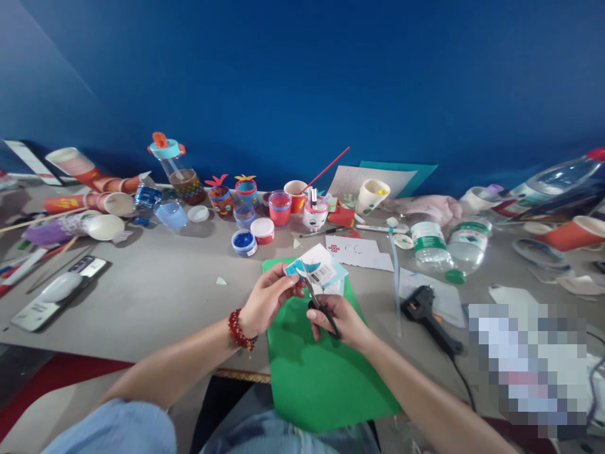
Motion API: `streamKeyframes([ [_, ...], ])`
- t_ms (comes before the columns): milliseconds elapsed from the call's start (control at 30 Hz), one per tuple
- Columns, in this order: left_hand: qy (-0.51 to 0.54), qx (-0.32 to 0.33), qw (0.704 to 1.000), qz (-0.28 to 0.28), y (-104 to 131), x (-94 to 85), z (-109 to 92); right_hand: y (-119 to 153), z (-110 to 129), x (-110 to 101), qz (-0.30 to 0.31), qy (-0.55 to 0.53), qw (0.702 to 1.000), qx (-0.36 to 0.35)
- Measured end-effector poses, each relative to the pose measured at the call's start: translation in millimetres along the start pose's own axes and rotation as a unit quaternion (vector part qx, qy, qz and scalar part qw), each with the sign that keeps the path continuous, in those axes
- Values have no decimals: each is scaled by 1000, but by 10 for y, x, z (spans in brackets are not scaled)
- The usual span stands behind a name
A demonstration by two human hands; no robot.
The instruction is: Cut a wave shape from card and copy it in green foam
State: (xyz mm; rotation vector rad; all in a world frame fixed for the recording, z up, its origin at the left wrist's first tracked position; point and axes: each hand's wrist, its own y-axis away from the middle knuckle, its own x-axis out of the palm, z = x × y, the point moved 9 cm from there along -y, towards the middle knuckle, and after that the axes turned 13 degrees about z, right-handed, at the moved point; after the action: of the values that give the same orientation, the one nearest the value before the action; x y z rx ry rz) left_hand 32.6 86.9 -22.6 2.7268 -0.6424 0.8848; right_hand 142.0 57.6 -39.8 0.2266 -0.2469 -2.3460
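Observation:
My left hand, with a red beaded bracelet at its wrist, pinches the left end of a white and blue printed card. In my right hand are black-handled scissors, their blades pointing up and left across the card near my left fingertips. Below both hands lies a large green sheet, which hangs over the table's front edge. Another small printed paper shows just beneath the card.
Paint pots and decorated cups stand behind my hands. A black glue gun and plastic bottles are to the right. At the left are a phone and stacked paper cups. A blue wall rises behind the table.

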Motion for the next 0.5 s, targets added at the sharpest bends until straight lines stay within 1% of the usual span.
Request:
streamKeyframes([
  [267,35,-1,999,-3,6,35,11,-14,-31,-6,-5,6,1000,-3],
  [500,32,8,999,15,9,39,39,-16,-27,0,-8,4,1000,9],
])
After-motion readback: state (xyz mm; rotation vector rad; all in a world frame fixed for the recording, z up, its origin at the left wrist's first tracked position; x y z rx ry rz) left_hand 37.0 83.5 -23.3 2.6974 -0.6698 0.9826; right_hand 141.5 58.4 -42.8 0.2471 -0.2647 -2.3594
